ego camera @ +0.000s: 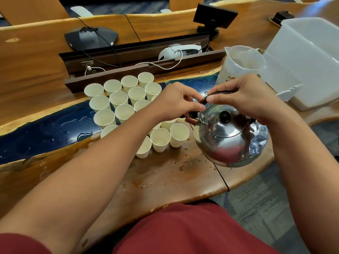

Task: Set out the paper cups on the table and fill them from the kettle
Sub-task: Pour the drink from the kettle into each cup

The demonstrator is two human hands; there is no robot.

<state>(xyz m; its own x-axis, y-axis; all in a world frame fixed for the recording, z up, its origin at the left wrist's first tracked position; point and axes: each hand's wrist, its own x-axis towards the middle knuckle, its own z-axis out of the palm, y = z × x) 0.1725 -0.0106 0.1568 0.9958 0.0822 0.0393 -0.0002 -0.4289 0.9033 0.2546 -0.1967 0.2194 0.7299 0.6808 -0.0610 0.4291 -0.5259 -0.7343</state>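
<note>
At left on the wet tabletop, paper cups stand clustered in rows, already set out; a little liquid shows in the nearest, so filling appears barely begun. Centre, the left hand closes its grip on the dark spout cap of the steel kettle. At right, the right hand curls around the kettle's black handle, holding it beside the cups.
</note>
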